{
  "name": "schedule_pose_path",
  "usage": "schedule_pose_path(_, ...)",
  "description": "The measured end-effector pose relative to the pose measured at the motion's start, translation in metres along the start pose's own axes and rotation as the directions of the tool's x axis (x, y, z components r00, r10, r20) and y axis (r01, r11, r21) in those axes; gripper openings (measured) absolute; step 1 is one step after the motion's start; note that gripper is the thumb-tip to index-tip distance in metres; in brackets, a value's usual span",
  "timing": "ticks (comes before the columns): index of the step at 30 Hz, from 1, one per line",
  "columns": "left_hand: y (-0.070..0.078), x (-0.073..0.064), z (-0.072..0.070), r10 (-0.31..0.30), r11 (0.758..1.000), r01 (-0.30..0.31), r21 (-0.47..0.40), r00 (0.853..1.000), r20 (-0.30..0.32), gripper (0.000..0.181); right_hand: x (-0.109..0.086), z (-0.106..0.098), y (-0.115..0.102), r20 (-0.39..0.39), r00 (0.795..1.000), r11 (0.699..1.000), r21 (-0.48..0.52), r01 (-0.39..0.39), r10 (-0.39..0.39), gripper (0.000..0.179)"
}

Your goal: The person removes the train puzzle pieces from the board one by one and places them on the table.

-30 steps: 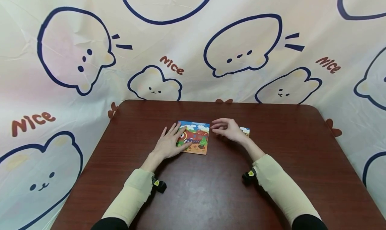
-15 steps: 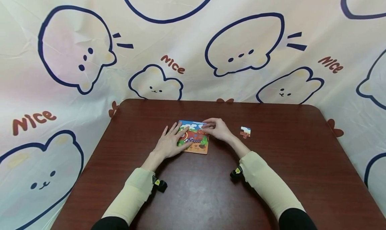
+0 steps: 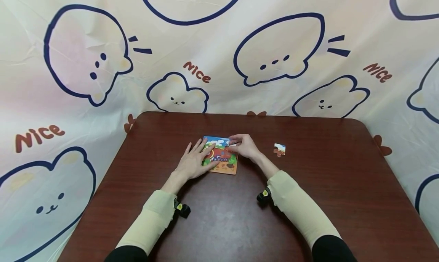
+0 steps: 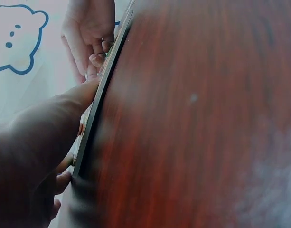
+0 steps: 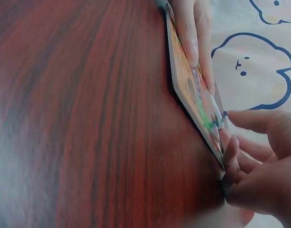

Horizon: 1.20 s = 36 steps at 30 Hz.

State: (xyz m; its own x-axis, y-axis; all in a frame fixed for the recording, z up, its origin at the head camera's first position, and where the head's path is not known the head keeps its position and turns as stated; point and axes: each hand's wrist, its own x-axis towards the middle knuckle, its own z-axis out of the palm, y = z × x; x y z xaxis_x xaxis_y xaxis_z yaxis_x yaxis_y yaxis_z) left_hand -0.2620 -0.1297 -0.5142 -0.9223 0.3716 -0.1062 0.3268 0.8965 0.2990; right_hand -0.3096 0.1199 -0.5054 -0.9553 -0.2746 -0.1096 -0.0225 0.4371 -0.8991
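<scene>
L hand (image 3: 193,161) on puzzle (image 3: 224,154), R hand (image 3: 247,147) @ R edge.

Bench (image 3: 219,220): reddish-brown wood grain, far corners rounded. Lying on it: colourful picture board (image 3: 224,166); to its right, apart, one puzzle piece (image 3: 279,148).

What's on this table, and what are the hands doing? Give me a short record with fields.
Puzzle board: lying flat, colourful picture
Left hand: fingers spread on the board's left side
Right hand: fingers bent at the far right corner; grip unclear
Loose puzzle piece: apart from the board, to its right
Table: dark reddish brown
Backdrop: pale, cartoon drawings
</scene>
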Motion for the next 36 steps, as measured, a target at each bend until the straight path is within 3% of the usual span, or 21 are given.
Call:
schedule_pose_path(6,0.000,0.000,0.000,-0.009,1.000,0.009,0.016,1.000,0.010,0.084,0.001,0.012,-0.003,-0.047,0.999,0.998,-0.055,-0.008,0.006,0.047)
schedule_pose_path(15,0.000,0.001,0.001,-0.007,1.000,0.007,0.002,1.000,-0.001,0.083,-0.002,0.030,0.002,-0.165,0.981,0.972,-0.228,0.059,-0.099,0.045)
schedule_pose_path(29,-0.001,0.001,0.000,-0.011,1.000,0.011,-0.012,1.000,-0.004,0.084,0.000,0.037,0.010,-0.217,0.969,0.989,-0.117,0.095,-0.119,0.048)
schedule_pose_path(36,-0.001,0.001,0.002,-0.001,1.000,0.001,-0.005,1.000,-0.013,0.086,-0.002,0.041,0.013,-0.270,0.951,0.985,-0.124,0.119,-0.148,0.040)
